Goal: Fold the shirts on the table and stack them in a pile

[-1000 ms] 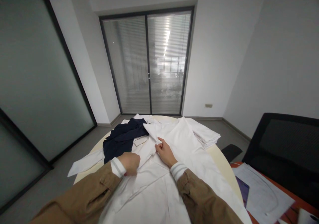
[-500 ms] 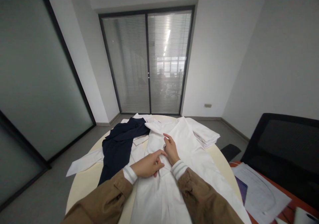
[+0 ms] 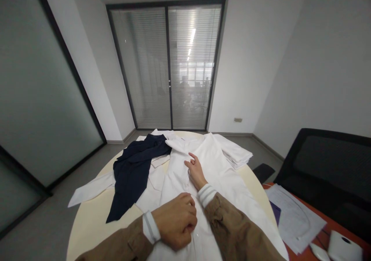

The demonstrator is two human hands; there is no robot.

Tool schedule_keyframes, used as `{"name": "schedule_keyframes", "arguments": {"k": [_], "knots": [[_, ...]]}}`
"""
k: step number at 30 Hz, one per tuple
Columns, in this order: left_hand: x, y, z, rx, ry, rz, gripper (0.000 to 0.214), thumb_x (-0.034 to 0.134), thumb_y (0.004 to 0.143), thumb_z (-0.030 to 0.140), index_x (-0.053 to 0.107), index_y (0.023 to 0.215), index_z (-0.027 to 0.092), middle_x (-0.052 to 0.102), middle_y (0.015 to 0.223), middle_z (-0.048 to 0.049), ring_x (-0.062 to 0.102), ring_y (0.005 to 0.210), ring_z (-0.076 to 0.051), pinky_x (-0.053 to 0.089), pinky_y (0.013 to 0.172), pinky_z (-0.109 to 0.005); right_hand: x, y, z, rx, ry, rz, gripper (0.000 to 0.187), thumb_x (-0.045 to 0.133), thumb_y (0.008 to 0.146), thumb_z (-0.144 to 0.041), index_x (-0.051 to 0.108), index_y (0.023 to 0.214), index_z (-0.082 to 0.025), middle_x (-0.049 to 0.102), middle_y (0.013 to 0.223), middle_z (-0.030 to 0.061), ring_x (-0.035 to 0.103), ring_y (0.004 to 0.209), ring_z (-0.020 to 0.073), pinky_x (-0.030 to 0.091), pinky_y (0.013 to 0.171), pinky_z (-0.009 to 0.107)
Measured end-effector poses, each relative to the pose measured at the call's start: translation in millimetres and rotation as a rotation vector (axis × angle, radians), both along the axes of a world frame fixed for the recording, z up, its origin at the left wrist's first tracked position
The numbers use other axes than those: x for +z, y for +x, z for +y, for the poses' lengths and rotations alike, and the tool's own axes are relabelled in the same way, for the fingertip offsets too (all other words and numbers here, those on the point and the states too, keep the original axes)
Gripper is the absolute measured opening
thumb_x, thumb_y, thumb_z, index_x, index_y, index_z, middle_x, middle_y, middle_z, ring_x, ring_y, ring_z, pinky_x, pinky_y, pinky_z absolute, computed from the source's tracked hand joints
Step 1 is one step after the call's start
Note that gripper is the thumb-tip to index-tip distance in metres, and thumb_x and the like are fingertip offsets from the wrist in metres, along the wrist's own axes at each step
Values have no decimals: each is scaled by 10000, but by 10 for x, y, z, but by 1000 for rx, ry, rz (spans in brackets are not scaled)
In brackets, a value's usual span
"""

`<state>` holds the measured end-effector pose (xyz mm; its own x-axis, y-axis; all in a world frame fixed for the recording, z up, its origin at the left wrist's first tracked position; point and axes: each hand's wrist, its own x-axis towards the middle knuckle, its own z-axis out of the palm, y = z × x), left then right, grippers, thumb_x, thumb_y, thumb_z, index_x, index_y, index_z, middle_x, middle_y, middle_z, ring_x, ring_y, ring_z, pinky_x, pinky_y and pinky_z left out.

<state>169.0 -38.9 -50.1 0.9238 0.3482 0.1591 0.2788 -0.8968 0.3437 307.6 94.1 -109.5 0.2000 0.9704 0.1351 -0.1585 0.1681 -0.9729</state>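
A long white coat-like garment (image 3: 232, 199) lies spread over a round cream table (image 3: 89, 222), its front opening running towards me. Over the lower part of that opening is my left hand (image 3: 178, 219), its fingers curled closed; whatever they may hold is hidden. My right hand (image 3: 195, 171) is farther up the front, above the cloth, with thumb and index finger apart and nothing visible between them. To the left lies a crumpled navy garment (image 3: 133, 172), on top of another white garment (image 3: 92, 189) whose sleeve hangs past the table's edge.
On the right, a red-orange surface (image 3: 311, 249) bears papers (image 3: 295, 218), a purple item (image 3: 275, 211), a white mouse (image 3: 319, 252) and a white box (image 3: 344, 247). Beside it stands a black mesh chair (image 3: 330, 172). Glass doors with blinds (image 3: 188, 71) are beyond the table.
My left hand has drawn away from my right, coming down the garment towards me, its fingers now curled. My right hand's thumb and index finger have spread apart. The view has shifted slightly.
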Motion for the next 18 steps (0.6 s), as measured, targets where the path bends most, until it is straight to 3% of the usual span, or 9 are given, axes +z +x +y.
{"name": "schedule_keyframes", "arguments": {"k": [3,7,9,13,18], "knots": [[-22,21,16,40,-35,-32,152,498,752,113,414,669,209,501,659,3,489,736,-165,390,1002,-365,-12,-2,7,12,-11,18,594,692,670,-339,576,1231,-181,324,671,-94,326,531,83,289,515,224],[-113,74,53,156,-68,-130,163,432,741,81,358,705,222,520,713,-29,483,753,-180,439,810,-305,-51,10,20,29,-9,12,595,659,705,-364,580,1274,-209,295,655,-94,291,505,85,264,489,221],[-207,102,60,105,-93,-117,138,451,730,91,398,709,217,540,713,-29,493,752,-181,431,808,-310,-82,23,35,6,19,-22,571,652,717,-369,610,1263,-208,308,654,-83,321,533,97,288,513,224],[-391,99,63,-114,-100,-67,92,582,665,179,529,731,215,588,728,-20,521,819,-202,397,949,-375,-142,43,72,-29,61,-79,531,643,736,-370,645,1242,-208,359,673,-61,379,608,121,336,587,235],[-387,68,28,-170,-42,-22,126,619,644,220,524,726,216,595,747,-27,535,872,-220,389,1001,-407,-170,50,92,-44,24,-103,552,635,731,-357,626,1262,-206,405,716,-52,391,640,127,351,622,237]]}}
